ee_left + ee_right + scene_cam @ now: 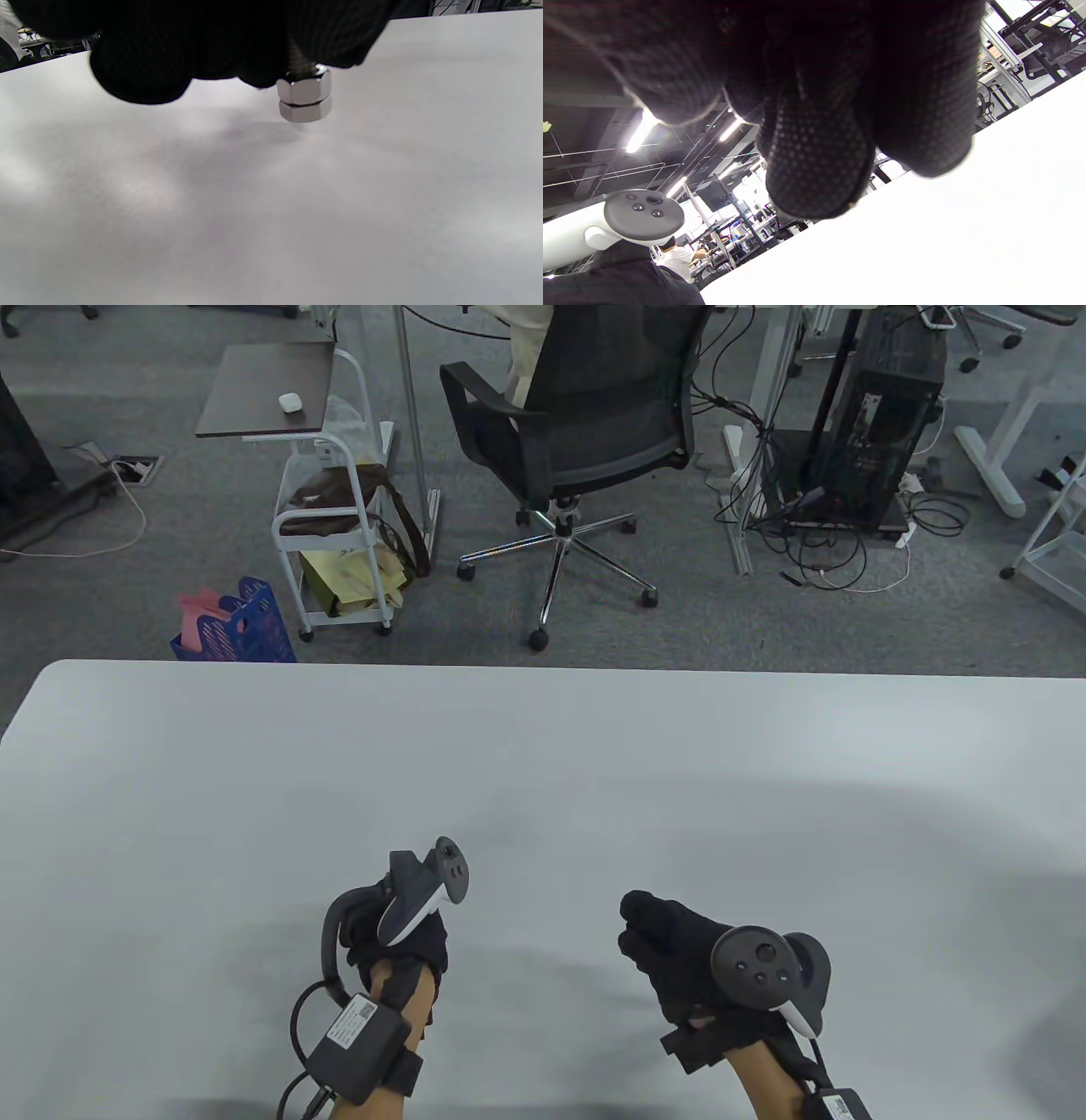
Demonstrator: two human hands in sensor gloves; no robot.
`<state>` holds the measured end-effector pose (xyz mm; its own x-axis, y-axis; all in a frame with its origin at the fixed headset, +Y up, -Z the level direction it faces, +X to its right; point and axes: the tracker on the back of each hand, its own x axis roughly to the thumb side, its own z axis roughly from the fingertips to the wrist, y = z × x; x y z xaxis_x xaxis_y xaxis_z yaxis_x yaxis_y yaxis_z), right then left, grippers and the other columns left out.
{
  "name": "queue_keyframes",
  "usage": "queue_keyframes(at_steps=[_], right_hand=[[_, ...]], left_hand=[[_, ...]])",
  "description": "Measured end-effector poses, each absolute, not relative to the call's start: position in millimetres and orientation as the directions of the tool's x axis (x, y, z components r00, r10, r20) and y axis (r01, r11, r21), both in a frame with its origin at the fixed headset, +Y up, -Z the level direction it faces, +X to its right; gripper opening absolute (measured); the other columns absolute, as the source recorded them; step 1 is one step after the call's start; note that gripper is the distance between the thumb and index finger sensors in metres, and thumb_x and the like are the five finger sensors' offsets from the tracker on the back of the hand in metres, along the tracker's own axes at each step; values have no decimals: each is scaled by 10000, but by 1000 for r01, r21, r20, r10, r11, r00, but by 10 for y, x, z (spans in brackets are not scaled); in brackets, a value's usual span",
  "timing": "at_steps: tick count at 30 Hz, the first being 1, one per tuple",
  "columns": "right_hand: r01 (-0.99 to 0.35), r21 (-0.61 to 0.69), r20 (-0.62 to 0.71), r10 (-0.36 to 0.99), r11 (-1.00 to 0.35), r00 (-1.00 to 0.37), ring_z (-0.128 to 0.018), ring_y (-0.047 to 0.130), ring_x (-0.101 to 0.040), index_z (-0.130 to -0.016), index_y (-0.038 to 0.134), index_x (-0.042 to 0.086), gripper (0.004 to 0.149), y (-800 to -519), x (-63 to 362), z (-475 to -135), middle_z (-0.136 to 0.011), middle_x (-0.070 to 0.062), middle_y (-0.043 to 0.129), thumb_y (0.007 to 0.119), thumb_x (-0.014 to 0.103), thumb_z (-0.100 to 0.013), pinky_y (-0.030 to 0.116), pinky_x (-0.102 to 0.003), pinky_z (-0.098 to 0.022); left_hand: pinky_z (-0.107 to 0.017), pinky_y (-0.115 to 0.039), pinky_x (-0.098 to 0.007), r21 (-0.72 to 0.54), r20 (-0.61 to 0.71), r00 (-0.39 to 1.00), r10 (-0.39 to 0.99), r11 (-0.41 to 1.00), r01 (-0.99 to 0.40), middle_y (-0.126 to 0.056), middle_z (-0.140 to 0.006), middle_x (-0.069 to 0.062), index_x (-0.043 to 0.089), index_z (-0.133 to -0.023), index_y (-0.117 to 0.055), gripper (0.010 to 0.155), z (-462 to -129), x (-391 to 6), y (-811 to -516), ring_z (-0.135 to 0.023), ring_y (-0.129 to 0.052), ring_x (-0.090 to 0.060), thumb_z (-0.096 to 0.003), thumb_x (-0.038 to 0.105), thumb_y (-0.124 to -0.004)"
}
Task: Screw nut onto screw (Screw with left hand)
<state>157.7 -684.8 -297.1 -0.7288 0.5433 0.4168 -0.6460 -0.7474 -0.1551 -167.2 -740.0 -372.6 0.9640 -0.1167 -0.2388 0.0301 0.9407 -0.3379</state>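
In the left wrist view a shiny hex nut (303, 87) sits on a screw, right above the screw's hex head (305, 111). The head is at the white table (271, 212), touching or just above it. My left hand (292, 63) grips the dark threaded shaft (300, 65) from above. In the table view my left hand (399, 933) hides the nut and screw. My right hand (645, 925) is over the table to the right, apart from the left hand. Its fingers (818, 169) are curled and nothing shows in them.
The white table (543, 780) reaches past both hands on all sides, with its far edge ahead. Beyond it on the floor are an office chair (585, 432), a small cart (331, 526) and a blue basket (242, 623).
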Motion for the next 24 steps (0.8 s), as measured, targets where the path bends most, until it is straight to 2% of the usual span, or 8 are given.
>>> queue_keyframes(at_steps=[9,17,21,24], right_hand=[[-648,-150,414,548,-746,-727,-329,1168,-132,-785,870,192,507,-6852,1576,-2974,-667,-40,1034,873,446,-347,1010,-400,-344],[-649,-145,413,550,-747,-726,-336,1167,-136,-787,870,193,504,-6853,1577,-2975,-669,-41,1033,870,446,-351,1008,-402,-349],[-651,-153,409,552,-743,-726,-343,1166,-144,-788,870,194,507,-6847,1591,-2980,-675,-44,1031,865,449,-350,1004,-409,-355],[-617,-182,405,513,-766,-757,-363,1164,-156,-792,868,196,510,-6844,1609,-2986,-687,-47,1024,860,455,-353,997,-420,-370]], left_hand=[[-425,-725,-573,-356,-256,960,-112,934,14,-855,-754,-233,70,-852,-809,526,-3730,-1704,-7454,-532,-913,-448,-419,362,-746],[-462,-717,-573,-364,-256,959,-125,931,24,-806,-823,-240,85,-937,-725,604,-3704,-1677,-7431,-596,-895,-452,-421,397,-725],[-543,-673,-595,-277,-218,974,-58,961,-5,-688,-962,-279,94,-1022,-608,710,-3649,-1582,-7271,-722,-843,-474,-415,452,-704],[-609,-623,-625,-166,-123,992,30,985,-50,-623,-1032,-277,106,-1040,-581,732,-3597,-1443,-7125,-830,-783,-506,-412,463,-703]])
